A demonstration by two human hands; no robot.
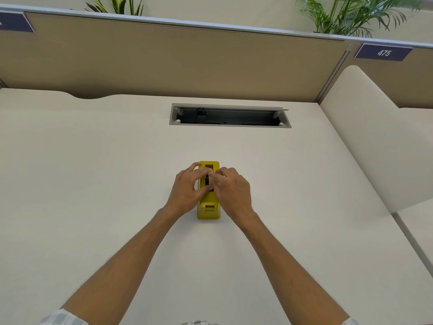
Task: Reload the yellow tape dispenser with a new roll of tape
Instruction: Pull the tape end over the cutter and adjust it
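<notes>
The yellow tape dispenser [208, 208] stood flat on its base, lying lengthwise away from the person, directly between the left hand [187, 190] and the right hand [230, 192]. Its near end, with a small rectangular recess, showed below the wrists; its far end, with a dark rectangular opening, showed beyond the fingertips. A black piece [207, 179] sat upright in the middle cavity, under both hands' fingers. Whether a roll was seated could not be told.

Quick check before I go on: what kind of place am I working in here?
Most likely an open-plan office cubicle: a pale desk with a recessed cable tray, a fabric partition behind it, and a numbered sign reading 475. Both hands are at the yellow tape dispenser.
</notes>
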